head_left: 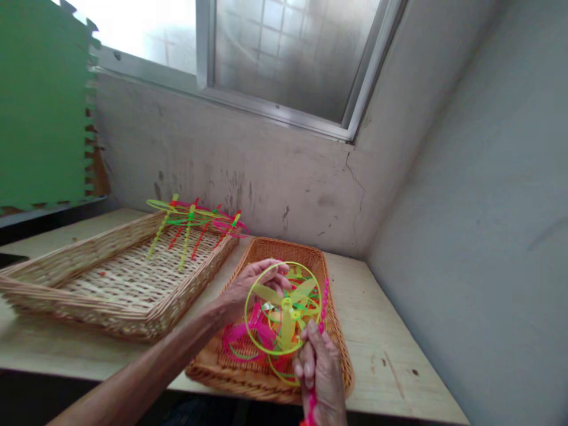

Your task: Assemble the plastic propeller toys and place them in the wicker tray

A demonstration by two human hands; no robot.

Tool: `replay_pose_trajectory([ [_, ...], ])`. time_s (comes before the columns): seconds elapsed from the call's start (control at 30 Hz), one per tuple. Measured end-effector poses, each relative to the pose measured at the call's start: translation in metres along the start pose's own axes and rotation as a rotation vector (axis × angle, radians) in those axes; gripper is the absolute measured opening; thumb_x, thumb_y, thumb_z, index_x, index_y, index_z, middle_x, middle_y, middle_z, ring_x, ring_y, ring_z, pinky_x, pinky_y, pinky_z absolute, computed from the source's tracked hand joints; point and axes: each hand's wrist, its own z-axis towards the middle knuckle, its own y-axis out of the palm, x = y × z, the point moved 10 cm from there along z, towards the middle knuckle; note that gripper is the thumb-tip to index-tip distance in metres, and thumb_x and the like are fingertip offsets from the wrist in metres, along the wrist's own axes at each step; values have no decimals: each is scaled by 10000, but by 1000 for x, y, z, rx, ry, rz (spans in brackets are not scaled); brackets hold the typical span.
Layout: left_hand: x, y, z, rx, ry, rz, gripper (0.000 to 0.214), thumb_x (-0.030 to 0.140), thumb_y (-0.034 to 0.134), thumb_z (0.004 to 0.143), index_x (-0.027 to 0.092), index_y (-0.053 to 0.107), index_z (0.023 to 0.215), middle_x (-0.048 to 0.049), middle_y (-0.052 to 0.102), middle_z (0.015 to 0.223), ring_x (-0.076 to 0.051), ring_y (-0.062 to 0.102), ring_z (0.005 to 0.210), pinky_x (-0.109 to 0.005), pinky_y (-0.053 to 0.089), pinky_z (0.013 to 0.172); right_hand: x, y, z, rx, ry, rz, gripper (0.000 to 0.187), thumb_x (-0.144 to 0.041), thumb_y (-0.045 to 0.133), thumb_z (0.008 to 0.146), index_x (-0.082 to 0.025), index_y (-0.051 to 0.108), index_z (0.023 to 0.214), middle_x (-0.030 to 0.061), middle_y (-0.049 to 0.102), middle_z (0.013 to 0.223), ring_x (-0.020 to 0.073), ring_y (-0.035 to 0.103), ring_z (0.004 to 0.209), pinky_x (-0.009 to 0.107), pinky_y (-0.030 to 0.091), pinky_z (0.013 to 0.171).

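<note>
My left hand [252, 290] pinches the rim of a yellow-green ringed propeller [284, 307] and holds it upright over the orange wicker basket [341, 349]. My right hand [319, 370] is closed around a pink beaded stick [323, 302] that rises beside the propeller's right edge. Under them, more pink, green and yellow propellers [246, 340] lie in that basket.
A larger pale wicker tray [89, 284] sits on the left of the wooden table [390, 349], with several finished propeller-on-stick toys [190, 222] leaning over its far rim. Concrete walls close in behind and to the right. A green foam mat [42, 100] stands at far left.
</note>
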Motion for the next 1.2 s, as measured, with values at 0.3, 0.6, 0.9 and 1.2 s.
replay_pose_trajectory([
  [0.3, -22, 4, -14, -74, -18, 119, 290, 380, 672, 743, 102, 641, 817, -55, 669, 731, -92, 580, 574, -196, 436, 560, -25, -26, 1, 137, -81, -192, 538, -637, 736, 502, -145, 544, 602, -112, 356, 257, 12, 298, 246, 131, 285, 314],
  [0.6, -21, -9, -14, 158, 30, 161, 279, 375, 654, 741, 98, 633, 760, -28, 637, 644, -62, 475, 473, -173, 355, 448, -23, -14, -40, 157, -181, -552, 596, -725, 366, 766, -171, 570, 840, -96, 400, 340, 39, 285, 251, 134, 235, 273],
  [0.9, -17, -7, -18, 220, 38, 215, 283, 375, 680, 696, 107, 638, 780, -11, 615, 595, -56, 438, 431, -168, 326, 410, -25, -7, -43, 166, -568, -1071, 495, -631, 374, 817, -238, 564, 582, -23, 496, 415, 108, 411, 357, 216, 332, 385],
  [1.2, -15, -10, -20, 261, -3, 268, 310, 404, 665, 685, 110, 634, 776, 8, 565, 523, -55, 416, 408, -162, 282, 402, -26, -4, -43, 162, -677, -1352, 531, -600, 318, 849, -235, 624, 614, -1, 533, 430, 129, 444, 382, 232, 327, 429],
])
